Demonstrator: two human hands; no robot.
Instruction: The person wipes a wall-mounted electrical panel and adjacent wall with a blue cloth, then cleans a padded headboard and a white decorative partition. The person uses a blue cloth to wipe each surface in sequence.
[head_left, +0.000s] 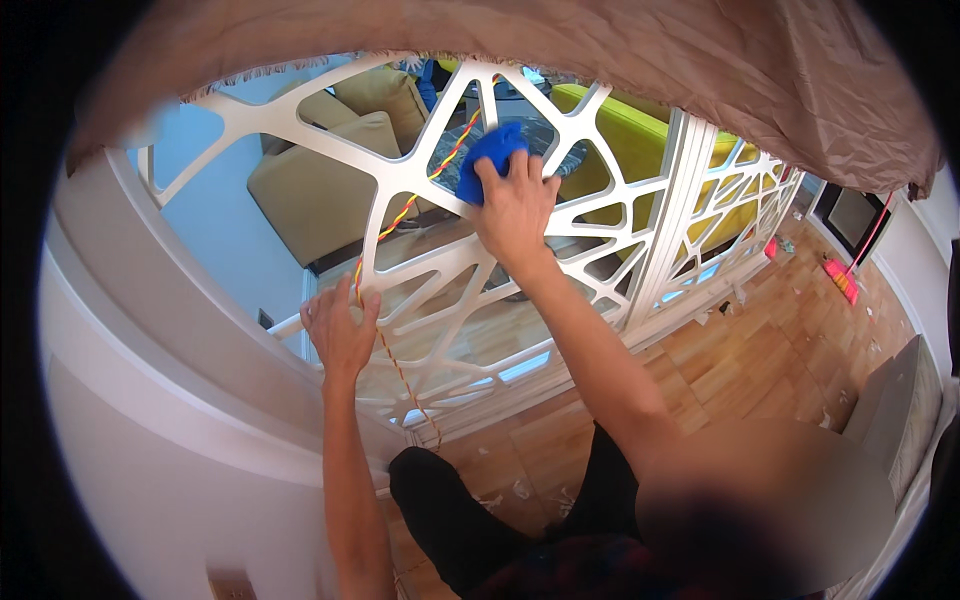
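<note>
In front of me stands a white lattice screen point(400, 178) with irregular cut-out openings. My right hand point(515, 205) reaches up to its upper middle and presses a bunched blue cloth point(488, 165) against the bars, fingers curled over it. Lower and to the left, my left hand point(342, 325) rests at the lattice near the wall, its fingers apart and no object seen in it. A twisted red and yellow cord point(400, 215) hangs down along the screen and passes by the left hand's fingers.
Brown fabric point(560, 35) drapes over the top. Through the openings show a beige armchair point(315, 195) and a yellow-green sofa point(625, 135). Scraps litter the wooden floor point(730, 370). A pink broom point(842, 280) stands at the right. A curved pale wall point(150, 370) borders the left.
</note>
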